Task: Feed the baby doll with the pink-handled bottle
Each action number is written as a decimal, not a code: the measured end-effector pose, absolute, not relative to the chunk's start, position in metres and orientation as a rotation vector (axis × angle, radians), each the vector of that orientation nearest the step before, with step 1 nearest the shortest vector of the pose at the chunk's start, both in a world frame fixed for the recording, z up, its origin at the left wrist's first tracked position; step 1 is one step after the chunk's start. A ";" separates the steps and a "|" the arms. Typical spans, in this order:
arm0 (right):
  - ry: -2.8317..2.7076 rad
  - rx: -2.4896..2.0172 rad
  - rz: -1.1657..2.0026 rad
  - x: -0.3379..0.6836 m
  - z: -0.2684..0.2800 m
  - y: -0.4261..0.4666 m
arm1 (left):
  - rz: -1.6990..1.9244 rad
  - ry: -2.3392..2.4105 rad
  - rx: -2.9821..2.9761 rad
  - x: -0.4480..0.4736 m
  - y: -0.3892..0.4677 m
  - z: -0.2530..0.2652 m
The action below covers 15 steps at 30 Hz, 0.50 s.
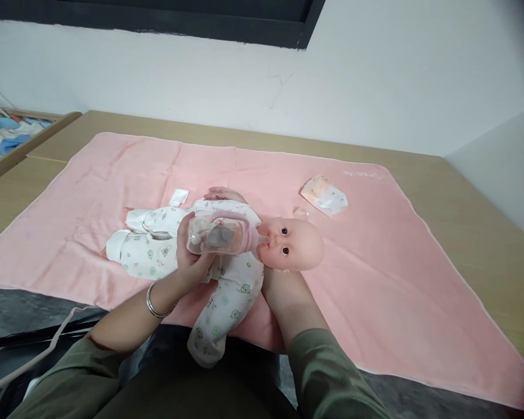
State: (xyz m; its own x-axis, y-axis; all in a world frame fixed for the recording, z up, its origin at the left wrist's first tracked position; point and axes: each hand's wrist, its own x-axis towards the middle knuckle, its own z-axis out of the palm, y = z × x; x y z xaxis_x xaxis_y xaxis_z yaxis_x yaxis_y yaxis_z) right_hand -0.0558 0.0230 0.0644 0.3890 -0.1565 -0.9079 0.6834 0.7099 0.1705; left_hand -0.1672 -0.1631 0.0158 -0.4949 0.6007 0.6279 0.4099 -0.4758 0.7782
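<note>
Clear pink-topped bottle [220,234] at doll's [227,250] mouth

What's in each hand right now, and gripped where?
Left hand grips the baby bottle at its base end, teat at the doll's mouth. Right hand is under the doll's head; grip hidden.
</note>
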 end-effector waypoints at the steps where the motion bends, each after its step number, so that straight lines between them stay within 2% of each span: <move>1: 0.991 0.509 -0.585 -0.056 0.062 0.025 | 2.104 1.538 1.502 -0.167 -0.163 0.016; 5: 0.808 0.264 -0.613 -0.060 0.037 0.039 | 2.070 1.529 1.470 -0.166 -0.163 0.013; 10: 0.957 0.369 -0.599 -0.058 0.046 0.034 | 2.060 1.487 1.431 -0.163 -0.162 0.013; 15: 1.183 1.065 -0.547 -0.050 0.086 0.002 | 2.131 1.615 1.503 -0.163 -0.160 0.023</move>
State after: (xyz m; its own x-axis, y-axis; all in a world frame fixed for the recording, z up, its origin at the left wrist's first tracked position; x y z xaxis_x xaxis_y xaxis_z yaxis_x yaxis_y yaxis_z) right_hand -0.0500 0.0021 0.0862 0.3336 0.1716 -0.9270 0.8174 0.4371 0.3751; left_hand -0.1631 -0.1603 0.0228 -0.5180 0.5669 0.6406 0.4637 -0.4432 0.7672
